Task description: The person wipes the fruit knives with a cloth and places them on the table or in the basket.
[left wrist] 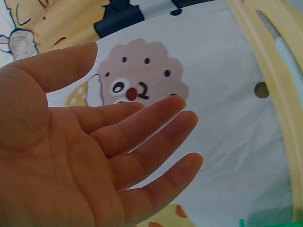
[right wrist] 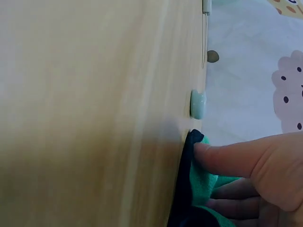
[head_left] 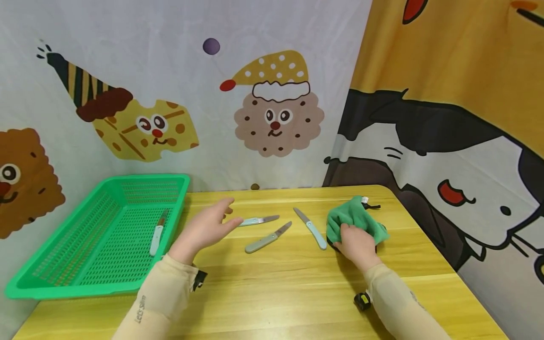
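My right hand (head_left: pixel 358 245) grips a crumpled green cloth (head_left: pixel 348 212) with dark edging, a white tag and a black cord, at the right of the table. In the right wrist view, the thumb (right wrist: pixel 232 158) presses on the cloth's edge while the other fingers curl below it. Raised beside the basket, my left hand (head_left: pixel 206 231) has its fingers spread and holds nothing. Just past its thumb lies a knife with a pale blue handle (head_left: pixel 253 221). Nearby are a grey-handled knife (head_left: pixel 260 244) and another pale-blue-handled knife (head_left: pixel 315 234), closest to the cloth.
A green plastic basket (head_left: pixel 91 288) stands at the left of the wooden table (head_left: pixel 272 293). Inside it, a white-handled knife (head_left: pixel 156 241) with a brownish blade leans by the right wall. A printed curtain (head_left: pixel 272 170) hangs behind the table's back edge.
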A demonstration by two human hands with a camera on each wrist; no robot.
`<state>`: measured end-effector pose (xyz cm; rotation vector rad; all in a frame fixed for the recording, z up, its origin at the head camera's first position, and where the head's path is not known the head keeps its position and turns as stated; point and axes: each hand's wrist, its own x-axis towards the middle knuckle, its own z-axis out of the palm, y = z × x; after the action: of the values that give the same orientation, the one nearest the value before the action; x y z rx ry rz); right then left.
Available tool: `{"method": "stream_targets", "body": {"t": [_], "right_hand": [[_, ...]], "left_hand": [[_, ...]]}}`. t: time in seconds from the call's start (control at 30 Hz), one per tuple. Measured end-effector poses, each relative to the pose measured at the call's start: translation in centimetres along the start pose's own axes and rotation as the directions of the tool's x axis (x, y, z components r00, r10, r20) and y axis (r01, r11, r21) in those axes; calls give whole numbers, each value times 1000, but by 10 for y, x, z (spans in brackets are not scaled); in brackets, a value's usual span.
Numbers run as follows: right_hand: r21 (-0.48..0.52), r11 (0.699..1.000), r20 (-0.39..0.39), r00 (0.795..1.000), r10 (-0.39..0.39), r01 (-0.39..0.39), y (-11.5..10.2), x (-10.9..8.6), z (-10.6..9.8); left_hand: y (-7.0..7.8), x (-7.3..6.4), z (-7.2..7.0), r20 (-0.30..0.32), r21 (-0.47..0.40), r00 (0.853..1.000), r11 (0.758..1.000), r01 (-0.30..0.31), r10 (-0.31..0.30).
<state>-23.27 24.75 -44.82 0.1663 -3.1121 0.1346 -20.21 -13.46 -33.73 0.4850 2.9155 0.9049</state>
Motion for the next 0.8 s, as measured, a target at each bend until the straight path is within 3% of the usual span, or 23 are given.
{"method": "stream_targets", "body": {"t": [0.2, 0.3, 0.53, 0.8], "right_hand": [[15, 999, 63, 997, 39, -40, 2, 5, -2], [32, 998, 60, 997, 43, -45, 4, 4, -4], [84, 996, -41, 999, 35, -31, 10, -1, -15], [203, 979, -125, 990, 59, -33, 16, -6, -36]], "left_hand": [[-6, 8, 10, 35, -2, 999, 999, 42, -42], [-9, 12, 13, 50, -8, 997, 998, 61, -61], [-16, 22, 22, 60, -19, 995, 996, 86, -85], [-28, 40, 37, 27, -2, 996, 996, 84, -84]]}}
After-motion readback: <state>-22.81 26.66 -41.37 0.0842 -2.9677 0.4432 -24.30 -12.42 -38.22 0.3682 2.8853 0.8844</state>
